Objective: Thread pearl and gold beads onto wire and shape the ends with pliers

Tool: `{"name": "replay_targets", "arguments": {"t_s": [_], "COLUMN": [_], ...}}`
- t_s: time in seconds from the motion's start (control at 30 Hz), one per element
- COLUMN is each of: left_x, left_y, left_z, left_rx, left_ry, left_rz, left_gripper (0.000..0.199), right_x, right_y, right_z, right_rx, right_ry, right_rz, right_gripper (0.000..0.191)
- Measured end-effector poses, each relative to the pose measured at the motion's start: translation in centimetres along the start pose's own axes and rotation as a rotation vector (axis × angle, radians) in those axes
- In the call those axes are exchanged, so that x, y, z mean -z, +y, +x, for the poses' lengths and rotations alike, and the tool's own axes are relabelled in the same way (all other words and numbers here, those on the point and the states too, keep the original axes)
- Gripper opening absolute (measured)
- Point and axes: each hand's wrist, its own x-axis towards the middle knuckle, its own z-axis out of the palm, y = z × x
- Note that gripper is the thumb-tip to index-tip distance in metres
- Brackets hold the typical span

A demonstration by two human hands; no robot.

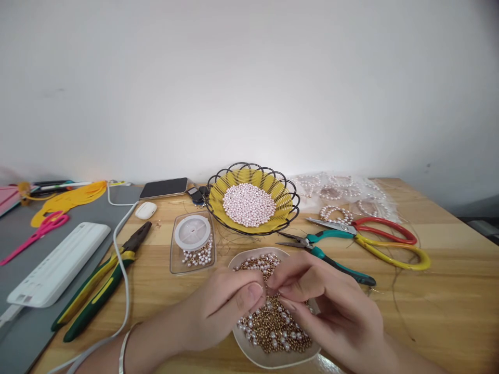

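My left hand is closed, its thumb pressed against the curled forefinger. Whatever it grips is hidden. Close beside it, my right hand makes a pinch with thumb and fingertips; something tiny may be between them, too small to name. Both hands hover over a white bowl with pearl-like beads and small gold beads in it. Behind the bowl stands a yellow woven basket with a black looped rim, holding many pale pink beads.
Teal-handled pliers and scissors with red and yellow handles lie right. Beaded loops rest near a plastic bag. Left are a spool in a clear box, green-yellow pliers, a phone and a power bank.
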Motion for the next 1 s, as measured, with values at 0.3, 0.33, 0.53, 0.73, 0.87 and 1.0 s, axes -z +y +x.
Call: {"name": "replay_targets", "arguments": {"t_s": [0.3, 0.33, 0.53, 0.73, 0.87, 1.0], "left_x": [0.02, 0.00, -0.05, -0.17, -0.11, -0.22], "left_y": [-0.03, 0.02, 0.01, -0.04, 0.18, 0.35], "left_z": [-0.05, -0.07, -0.14, 0.11, 0.03, -0.07], "left_rx": [-0.011, -0.011, 0.000, -0.053, -0.054, -0.069], "left_ry": [-0.010, -0.009, -0.004, 0.033, 0.035, 0.035], "left_rz": [-0.014, -0.016, 0.014, 0.092, 0.129, 0.117], "left_gripper": [0.046, 0.046, 0.044, 0.043, 0.041, 0.040], "right_x": [0.02, -0.02, 0.19, 0.45, 0.27, -0.08], "right_y": [0.09, 0.14, 0.06, 0.06, 0.16, -0.09], "right_z": [0.01, -0.01, -0.17, -0.70, -0.87, -0.27], "right_rx": [-0.027, -0.033, 0.005, 0.033, 0.012, -0.076], "right_ry": [-0.021, -0.017, -0.056, -0.070, -0.023, 0.099], "right_rz": [0.007, 0.016, -0.043, -0.152, -0.110, 0.010], "right_gripper": [0.025, 0.025, 0.029, 0.028, 0.031, 0.026]}}
